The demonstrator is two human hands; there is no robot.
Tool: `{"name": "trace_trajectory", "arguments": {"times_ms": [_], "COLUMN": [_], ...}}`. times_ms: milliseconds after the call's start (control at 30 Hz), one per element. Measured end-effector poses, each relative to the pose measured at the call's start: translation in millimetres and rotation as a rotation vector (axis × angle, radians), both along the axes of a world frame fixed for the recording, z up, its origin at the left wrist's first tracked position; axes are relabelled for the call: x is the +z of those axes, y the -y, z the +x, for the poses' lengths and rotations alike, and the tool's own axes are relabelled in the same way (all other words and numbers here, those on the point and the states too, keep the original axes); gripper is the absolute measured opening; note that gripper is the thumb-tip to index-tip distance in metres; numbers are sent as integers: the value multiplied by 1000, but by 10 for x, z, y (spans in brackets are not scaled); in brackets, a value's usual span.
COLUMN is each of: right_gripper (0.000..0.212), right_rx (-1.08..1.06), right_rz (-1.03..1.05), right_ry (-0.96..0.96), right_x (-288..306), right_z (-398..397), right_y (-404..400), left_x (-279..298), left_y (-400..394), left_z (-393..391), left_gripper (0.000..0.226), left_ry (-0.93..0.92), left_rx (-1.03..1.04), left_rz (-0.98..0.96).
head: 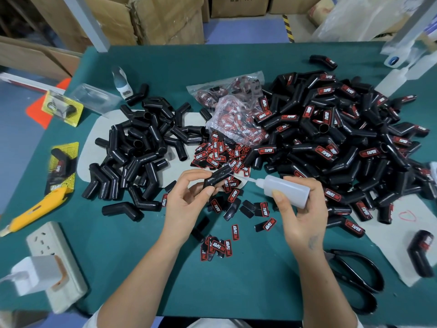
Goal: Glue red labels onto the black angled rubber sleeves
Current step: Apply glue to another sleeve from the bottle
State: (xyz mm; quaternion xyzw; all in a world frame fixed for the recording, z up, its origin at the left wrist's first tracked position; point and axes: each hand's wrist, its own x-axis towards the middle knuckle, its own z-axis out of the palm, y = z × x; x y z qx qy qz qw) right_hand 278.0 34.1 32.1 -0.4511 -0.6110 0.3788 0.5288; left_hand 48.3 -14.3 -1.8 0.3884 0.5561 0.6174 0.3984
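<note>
My left hand (186, 197) pinches one black angled rubber sleeve (217, 177) above the green table (236, 280). My right hand (302, 209) grips a white glue bottle (286, 189), its nozzle pointing left at the sleeve's upper end. A heap of plain black sleeves (144, 147) lies to the left. A larger heap of sleeves with red labels (343, 138) lies to the right. Loose red labels (218, 157) are strewn between the heaps, and more red labels (218, 247) lie below my hands.
A clear bag of labels (236, 110) sits at the middle back. Black scissors (354, 278) lie at the lower right, a yellow utility knife (40, 207) and a power strip (56, 263) at the left. Another bottle (392, 81) stands at the far right. Cardboard boxes stand behind the table.
</note>
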Motion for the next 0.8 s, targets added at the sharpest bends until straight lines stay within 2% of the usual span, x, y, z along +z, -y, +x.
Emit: {"name": "trace_trajectory", "arguments": {"times_ms": [800], "right_gripper": [27], "right_rx": [-6], "right_rz": [4], "right_ry": [1], "right_x": [24], "right_z": [-5], "right_y": [7], "left_x": [17], "left_y": [-2], "left_z": [-6], "left_gripper": [24], "left_ry": [50], "left_rx": [-24], "left_rz": [-21]}}
